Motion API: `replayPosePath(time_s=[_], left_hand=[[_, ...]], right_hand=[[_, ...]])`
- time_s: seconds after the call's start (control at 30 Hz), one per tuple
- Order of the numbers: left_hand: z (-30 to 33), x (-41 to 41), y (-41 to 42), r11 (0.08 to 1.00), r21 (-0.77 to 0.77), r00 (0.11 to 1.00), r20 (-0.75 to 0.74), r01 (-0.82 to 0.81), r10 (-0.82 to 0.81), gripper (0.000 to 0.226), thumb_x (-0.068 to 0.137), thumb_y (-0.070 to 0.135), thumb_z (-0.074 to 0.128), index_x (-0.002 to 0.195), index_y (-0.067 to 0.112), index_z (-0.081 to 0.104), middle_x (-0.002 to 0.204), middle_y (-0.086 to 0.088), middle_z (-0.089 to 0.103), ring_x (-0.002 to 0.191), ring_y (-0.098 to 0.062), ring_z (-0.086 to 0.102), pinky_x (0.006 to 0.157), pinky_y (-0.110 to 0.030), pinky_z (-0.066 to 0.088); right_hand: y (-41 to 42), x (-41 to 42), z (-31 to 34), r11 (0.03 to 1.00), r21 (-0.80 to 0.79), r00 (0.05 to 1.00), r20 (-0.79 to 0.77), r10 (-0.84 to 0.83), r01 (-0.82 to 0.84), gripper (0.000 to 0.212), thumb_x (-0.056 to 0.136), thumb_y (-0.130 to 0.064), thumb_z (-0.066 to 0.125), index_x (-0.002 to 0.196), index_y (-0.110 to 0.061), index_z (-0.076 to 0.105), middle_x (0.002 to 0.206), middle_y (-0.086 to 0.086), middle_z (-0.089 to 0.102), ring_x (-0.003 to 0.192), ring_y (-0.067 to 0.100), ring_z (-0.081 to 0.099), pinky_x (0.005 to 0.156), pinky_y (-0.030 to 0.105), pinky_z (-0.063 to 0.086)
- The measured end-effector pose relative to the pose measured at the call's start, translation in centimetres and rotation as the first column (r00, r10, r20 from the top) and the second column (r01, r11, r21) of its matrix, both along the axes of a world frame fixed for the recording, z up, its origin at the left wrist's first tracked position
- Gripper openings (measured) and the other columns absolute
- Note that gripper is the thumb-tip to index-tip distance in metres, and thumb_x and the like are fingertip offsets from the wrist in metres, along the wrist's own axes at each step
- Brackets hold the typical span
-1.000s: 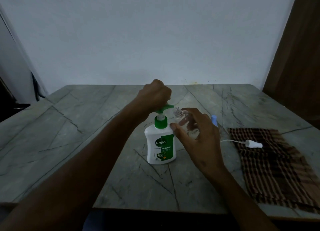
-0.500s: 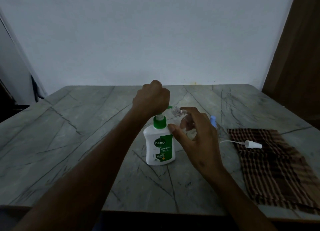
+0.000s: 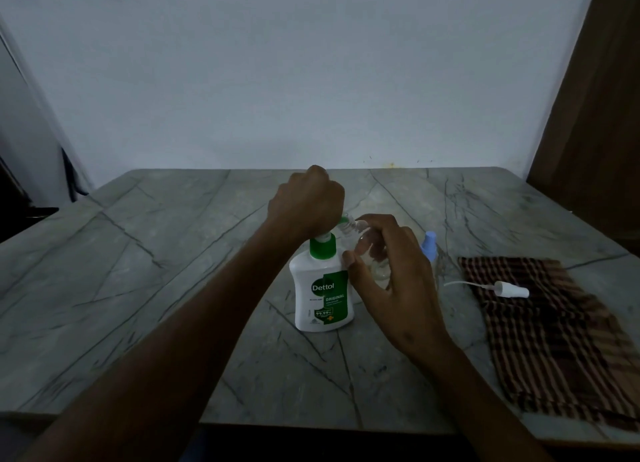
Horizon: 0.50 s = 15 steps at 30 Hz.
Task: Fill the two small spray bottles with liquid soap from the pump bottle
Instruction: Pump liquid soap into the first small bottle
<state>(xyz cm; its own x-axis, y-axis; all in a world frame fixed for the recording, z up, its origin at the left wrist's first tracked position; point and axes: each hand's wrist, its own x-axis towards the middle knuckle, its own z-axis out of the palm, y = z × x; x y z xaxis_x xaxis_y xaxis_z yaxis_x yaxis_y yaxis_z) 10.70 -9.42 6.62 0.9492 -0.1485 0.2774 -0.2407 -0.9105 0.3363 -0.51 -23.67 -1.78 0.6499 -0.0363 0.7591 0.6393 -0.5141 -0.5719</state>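
A white pump bottle (image 3: pixel 322 295) with a green collar and green label stands upright in the middle of the table. My left hand (image 3: pixel 306 203) is a fist pressed down on its pump head. My right hand (image 3: pixel 388 271) grips a small clear spray bottle (image 3: pixel 367 245), open at the neck and tilted, with its mouth right at the green nozzle. A second small bottle with a blue spray top (image 3: pixel 429 245) stands just behind my right hand, mostly hidden. A white spray head with its dip tube (image 3: pixel 509 289) lies on the cloth's near-left part.
A dark checked cloth (image 3: pixel 554 351) is spread at the right side of the grey marble table (image 3: pixel 138 288). A pale wall rises behind the table, and a brown wooden panel (image 3: pixel 595 115) stands at the far right.
My left fist has sunk lower on the pump head, which is now pressed down. My right hand has kept the clear bottle's mouth at the nozzle.
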Motion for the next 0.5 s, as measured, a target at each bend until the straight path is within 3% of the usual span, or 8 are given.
replayPosePath(time_s=[0.1, 0.2, 0.27, 0.4, 0.5], left_hand=[[0.2, -0.2, 0.0, 1.000, 0.005, 1.000, 0.008, 0.003, -0.003, 0.017, 0.100, 0.017, 0.058, 0.110, 0.011, 0.070, 0.108, -0.003, 0.065, 0.076, -0.009, 0.057, 0.063, -0.025, 0.046], [0.7, -0.7, -0.1, 1.000, 0.010, 1.000, -0.008, 0.016, -0.015, 0.023, 0.101, 0.016, 0.057, 0.115, 0.004, 0.072, 0.108, -0.006, 0.063, 0.086, -0.017, 0.063, 0.074, -0.032, 0.056], [0.8, -1.1, -0.3, 0.998, 0.054, 0.999, -0.012, 0.040, -0.039, 0.024, 0.102, 0.014, 0.056, 0.115, 0.001, 0.072, 0.116, -0.011, 0.064, 0.096, -0.023, 0.065, 0.083, -0.036, 0.058], [0.6, -1.0, -0.2, 0.996, 0.081, 0.999, -0.019, 0.029, -0.028, 0.023, 0.102, 0.013, 0.055, 0.117, 0.005, 0.070, 0.109, -0.006, 0.060, 0.086, -0.016, 0.058, 0.061, -0.023, 0.041], [0.4, -0.9, -0.2, 0.999, 0.051, 1.000, -0.014, 0.000, 0.001, 0.022, 0.101, 0.017, 0.056, 0.116, 0.009, 0.071, 0.112, -0.006, 0.067, 0.086, -0.017, 0.062, 0.067, -0.028, 0.050]], right_hand=[[-0.5, 0.0, 0.0, 1.000, -0.007, 0.999, 0.037, -0.015, 0.015, 0.035, 0.092, -0.020, 0.075, 0.125, -0.014, 0.063, 0.105, -0.002, 0.063, 0.097, 0.013, 0.061, 0.098, 0.003, 0.029], [-0.8, 0.1, 0.0, 0.999, -0.005, 0.999, 0.033, -0.042, 0.043, 0.045, 0.091, -0.028, 0.076, 0.133, -0.027, 0.060, 0.110, -0.012, 0.057, 0.102, 0.010, 0.056, 0.088, 0.030, 0.050], [-0.9, -0.1, 0.0, 0.999, 0.014, 0.999, 0.028, -0.046, 0.045, 0.050, 0.090, -0.028, 0.078, 0.136, -0.025, 0.059, 0.112, -0.011, 0.057, 0.104, 0.010, 0.057, 0.085, 0.029, 0.052], [-0.9, -0.5, 0.3, 0.990, 0.133, 0.999, -0.003, -0.039, 0.039, 0.047, 0.083, -0.024, 0.083, 0.123, -0.022, 0.058, 0.119, -0.008, 0.062, 0.108, 0.008, 0.059, 0.081, 0.020, 0.052], [-1.0, -0.6, 0.1, 0.991, 0.124, 0.999, 0.003, -0.051, 0.050, 0.044, 0.084, -0.024, 0.082, 0.122, -0.021, 0.059, 0.120, -0.007, 0.062, 0.109, 0.008, 0.060, 0.081, 0.019, 0.052]])
